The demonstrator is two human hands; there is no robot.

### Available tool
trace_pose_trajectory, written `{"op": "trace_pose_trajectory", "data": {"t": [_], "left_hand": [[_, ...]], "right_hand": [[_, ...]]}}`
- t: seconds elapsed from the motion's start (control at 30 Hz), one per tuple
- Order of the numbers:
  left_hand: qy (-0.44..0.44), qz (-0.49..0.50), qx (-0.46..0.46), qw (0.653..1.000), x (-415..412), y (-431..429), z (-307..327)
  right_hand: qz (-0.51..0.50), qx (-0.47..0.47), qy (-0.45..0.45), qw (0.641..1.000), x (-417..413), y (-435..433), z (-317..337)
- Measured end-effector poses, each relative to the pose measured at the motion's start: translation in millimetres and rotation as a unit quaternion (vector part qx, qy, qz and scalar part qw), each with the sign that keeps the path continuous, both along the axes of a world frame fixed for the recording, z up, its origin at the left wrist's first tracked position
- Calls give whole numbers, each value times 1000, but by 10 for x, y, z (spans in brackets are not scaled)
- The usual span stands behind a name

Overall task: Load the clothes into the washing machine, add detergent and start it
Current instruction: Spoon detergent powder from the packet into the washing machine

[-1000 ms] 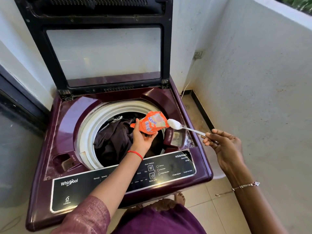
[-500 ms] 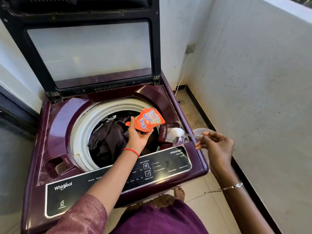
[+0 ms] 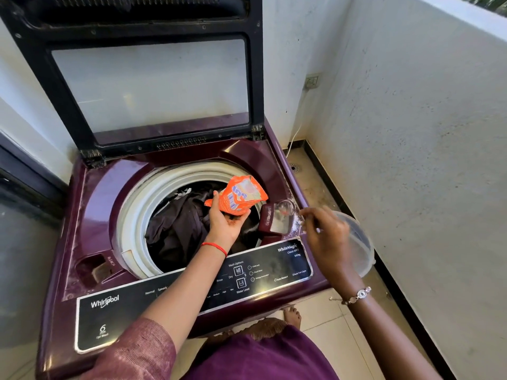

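A maroon top-load washing machine stands with its lid raised. Dark clothes lie in the drum. My left hand grips an orange detergent packet above the drum's right side. My right hand pinches the handle of a spoon, blurred and turned over above the open detergent drawer, where white powder lies. The spoon's handle is mostly hidden by my fingers.
The black control panel runs along the machine's front edge. A clear plastic tub sits on the floor to the right, under my right hand. White walls close in on the right and behind; a cable and socket are in the corner.
My right hand has carried the powder-filled spoon from beside the packet down to the detergent drawer and turned it over. The left hand with the packet stays above the drum.
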State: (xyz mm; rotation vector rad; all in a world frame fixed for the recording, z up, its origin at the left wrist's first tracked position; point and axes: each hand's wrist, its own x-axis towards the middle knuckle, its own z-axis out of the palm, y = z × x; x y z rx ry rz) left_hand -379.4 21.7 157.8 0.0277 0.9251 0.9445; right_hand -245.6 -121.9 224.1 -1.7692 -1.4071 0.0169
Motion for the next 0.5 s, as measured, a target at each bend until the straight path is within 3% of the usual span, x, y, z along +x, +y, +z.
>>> {"op": "trace_pose_trajectory", "data": {"t": [0.17,0.27,0.37,0.5], "left_hand": [[7,-2,8,1000,8,-12,16],[7,-13,17,1000,12,-25,23],[-2,-17,20,1000,32,-44,53],[-15,-20,31,999,79,-62,112]], "right_hand": [[-43,90,189,977,82,33,343],[-13,93,241,966,37,117,385],[29,74,201,976,-88,227,271],[103,32,20,994,-238,376,108]]}}
